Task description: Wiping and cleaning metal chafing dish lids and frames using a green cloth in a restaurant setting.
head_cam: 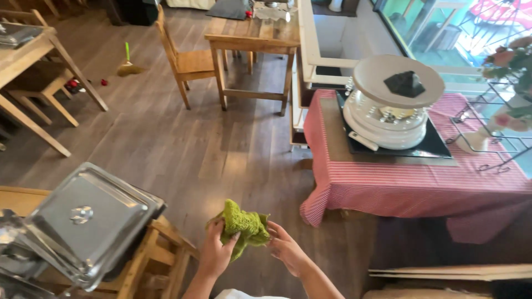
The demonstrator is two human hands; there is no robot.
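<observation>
Between both hands, a green cloth [245, 227] is being bunched: the left hand [215, 252] is closing its grip on its near edge, the right hand [285, 249] pinching its far side. Left of the grip, a steel lid [88, 218] is sitting on a wooden bench [160, 252].

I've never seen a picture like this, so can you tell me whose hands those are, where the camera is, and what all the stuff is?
The camera sits on a person's head and looks down, so these are that person's own hands. The left hand and right hand hold a bunched green cloth between them, above a wooden floor. At the left is a shiny metal tray lid on a wooden stand. At the right, a table with a red striped tablecloth carries a big round white dish with a lid.
</observation>
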